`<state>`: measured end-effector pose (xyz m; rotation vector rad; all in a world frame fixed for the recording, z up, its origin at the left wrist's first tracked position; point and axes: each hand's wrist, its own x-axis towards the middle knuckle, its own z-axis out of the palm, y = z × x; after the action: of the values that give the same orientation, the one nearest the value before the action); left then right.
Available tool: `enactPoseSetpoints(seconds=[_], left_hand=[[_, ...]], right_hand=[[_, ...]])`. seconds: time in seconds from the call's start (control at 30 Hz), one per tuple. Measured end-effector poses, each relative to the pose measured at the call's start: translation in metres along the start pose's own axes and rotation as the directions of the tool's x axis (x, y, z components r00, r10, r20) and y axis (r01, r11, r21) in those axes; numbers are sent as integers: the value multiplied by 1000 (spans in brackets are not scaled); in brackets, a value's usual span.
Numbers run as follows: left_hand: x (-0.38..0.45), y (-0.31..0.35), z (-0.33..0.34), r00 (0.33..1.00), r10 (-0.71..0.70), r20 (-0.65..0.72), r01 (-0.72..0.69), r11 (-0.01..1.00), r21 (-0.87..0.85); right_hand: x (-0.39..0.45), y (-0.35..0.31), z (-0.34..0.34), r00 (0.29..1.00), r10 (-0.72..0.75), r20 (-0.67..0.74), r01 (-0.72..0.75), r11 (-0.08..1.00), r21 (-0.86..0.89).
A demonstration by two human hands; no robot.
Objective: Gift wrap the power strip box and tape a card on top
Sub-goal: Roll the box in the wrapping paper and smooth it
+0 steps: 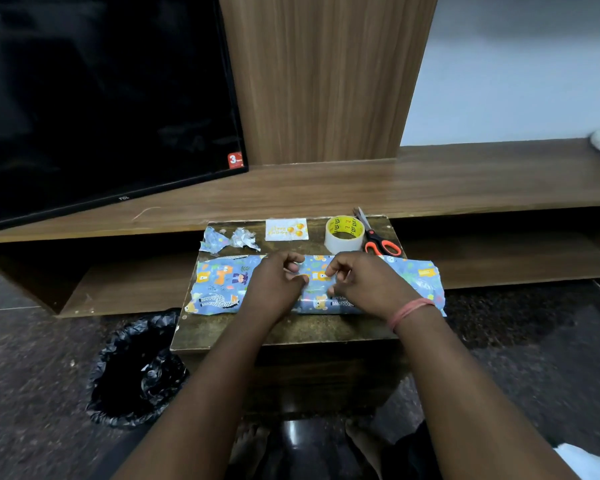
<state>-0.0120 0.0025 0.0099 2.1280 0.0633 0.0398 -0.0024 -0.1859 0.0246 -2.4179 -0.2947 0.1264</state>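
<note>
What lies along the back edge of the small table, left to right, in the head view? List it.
Crumpled paper scraps → birthday card → tape roll → scissors.

Pretty dim indoor shot, cool bluish cast overall. The TV screen (pixel 101 98) is basically a black void. Wide-angle lens bends the shelf (pixel 465 174) edges. Forearms near the bottom look soft, and there's a small glare spot on the dark floor (pixel 293 433).
</note>
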Motion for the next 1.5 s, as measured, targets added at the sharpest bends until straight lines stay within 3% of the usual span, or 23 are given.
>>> enactPoseSetpoints(seconds=[0.03,0.1,0.17,0.23,0.33,0.6,0.8,0.9,1.07,1.17,1.27,1.33,1.37,1.43,1.5], left_hand=[[0,-3,-5,997,79,14,-79,996,46],[6,-11,-15,972,193,136,-227,924,309],[17,-23,-22,943,173,285,-316,740,594],[28,-38,-28,927,116,358,-349,623,700],[39,-51,-38,919,46,392,-338,602,723],[23,-50,-44,914,89,396,-346,682,644],[11,-53,-39,912,65,405,-378,514,770],[1,-44,-47,944,41,327,-305,487,819],[-7,-53,-76,988,-82,132,-49,640,767],[-17,-61,-80,977,-205,59,109,718,688],[-9,-47,-72,976,-217,34,132,700,702],[-1,-42,-65,965,-254,-70,241,744,623],[3,-47,-66,941,-293,-170,338,780,526],[5,-56,-72,863,-377,-337,481,817,317],[4,-60,-86,816,-449,-364,520,846,122]], right_hand=[[0,2,-2,999,-45,15,45,998,-39],[3,7,-4,995,-82,55,92,974,-205],[6,11,-4,993,-49,108,83,938,-336],[8,17,-5,987,3,163,56,932,-357],[10,27,-10,976,41,215,24,957,-291],[12,29,-19,967,-3,254,82,950,-301],[0,25,-16,925,123,360,10,938,-347],[-8,19,-16,922,164,351,-9,915,-402],[-4,4,-9,917,257,305,-106,894,-434],[-1,5,-3,923,269,276,-151,912,-382],[-3,6,-6,919,271,285,-163,922,-352],[-2,5,-11,925,256,279,-158,930,-331],[0,7,-14,942,238,238,-162,941,-298],[1,15,-26,966,257,26,-251,958,-139],[4,26,-44,899,380,-217,-393,919,-18]])
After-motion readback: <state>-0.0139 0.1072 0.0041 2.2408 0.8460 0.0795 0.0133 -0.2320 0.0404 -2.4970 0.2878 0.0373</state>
